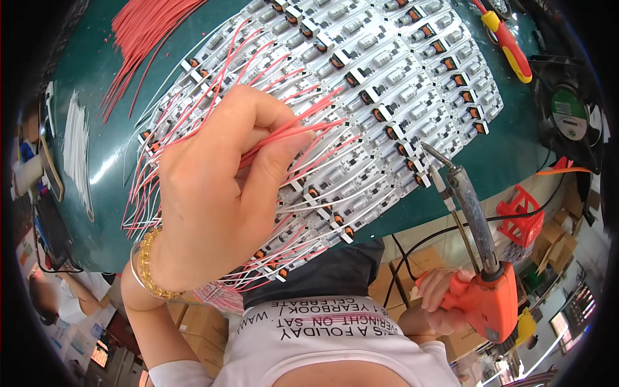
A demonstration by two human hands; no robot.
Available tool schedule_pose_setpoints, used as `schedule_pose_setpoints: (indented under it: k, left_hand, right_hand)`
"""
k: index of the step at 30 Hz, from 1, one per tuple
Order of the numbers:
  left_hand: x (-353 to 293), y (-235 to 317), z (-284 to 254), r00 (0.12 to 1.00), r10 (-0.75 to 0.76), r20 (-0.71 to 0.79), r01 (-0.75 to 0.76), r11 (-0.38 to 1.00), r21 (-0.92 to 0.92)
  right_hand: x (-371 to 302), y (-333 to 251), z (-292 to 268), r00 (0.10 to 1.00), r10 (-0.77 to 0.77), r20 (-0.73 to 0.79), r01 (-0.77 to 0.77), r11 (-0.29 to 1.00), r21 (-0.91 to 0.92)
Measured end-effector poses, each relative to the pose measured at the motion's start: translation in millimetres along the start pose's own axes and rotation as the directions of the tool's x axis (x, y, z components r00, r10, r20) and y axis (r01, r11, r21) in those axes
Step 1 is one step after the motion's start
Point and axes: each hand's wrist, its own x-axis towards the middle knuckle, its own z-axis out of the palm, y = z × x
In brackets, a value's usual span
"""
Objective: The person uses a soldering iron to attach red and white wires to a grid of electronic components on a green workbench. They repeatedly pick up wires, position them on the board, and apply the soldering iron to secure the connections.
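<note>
My left hand [209, 184] is over the left part of a wide panel of circuit boards [396, 84], its thumb and fingers pinched on a small bunch of red wires [316, 113]. The panel is made of many small white boards in rows, each with silvery and black-orange parts. Red and white wires stick out from the boards around and under this hand. At the lower right, my right hand [440, 300] grips an orange soldering gun [490, 306] by its handle. The gun's long metal barrel points up and left, its tip close to the panel's right edge.
On the green table [106, 242] lie a large bundle of red wires [151, 35] at the back left and a bundle of white wires [77, 155]. A red-yellow handled tool [514, 55] and a black fan [567, 106] are at the right. Cardboard boxes [203, 332] stand below.
</note>
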Motion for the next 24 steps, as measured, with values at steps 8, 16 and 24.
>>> schedule_pose_setpoints:
  k: [8,16,24]
  left_hand:
    - [3.0,-1.6,-1.7,1.000,-0.021,0.001,0.021,1.000,0.023]
    - [1.0,-12.0,-0.2,0.992,0.006,-0.125,0.001,0.999,0.054]
    - [-7.5,-12.8,-8.2,0.969,0.075,-0.235,-0.065,0.997,0.049]
  right_hand:
    - [5.1,4.9,-1.5,0.999,-0.032,0.024,0.031,0.998,0.053]
    - [-0.9,10.6,-0.6,0.997,-0.063,-0.039,0.066,0.995,0.080]
    - [-6.7,3.5,1.0,0.996,0.030,-0.084,-0.030,1.000,0.001]
